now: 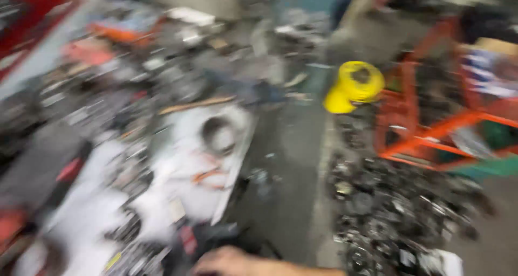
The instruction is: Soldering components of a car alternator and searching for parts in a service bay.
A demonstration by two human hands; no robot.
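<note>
One bare hand (229, 262) at the bottom edge touches a blurred dark red-and-black object (202, 238); its grip cannot be told. One yellow plastic funnel-shaped container (353, 86) sits upper right of centre.

only a sliver of the person shows — one hand (229, 261) and a forearm (299, 270) at the bottom edge of a badly blurred head view. the forearm is bare, no sleeve over the stretch that shows, no cuff. the hand is bare too — no glove, and no ring, watch or band can be made out through the smear. knuckles read as a rounded lump, fingers too blurred to count. which hand it is cannot be told.
</note>
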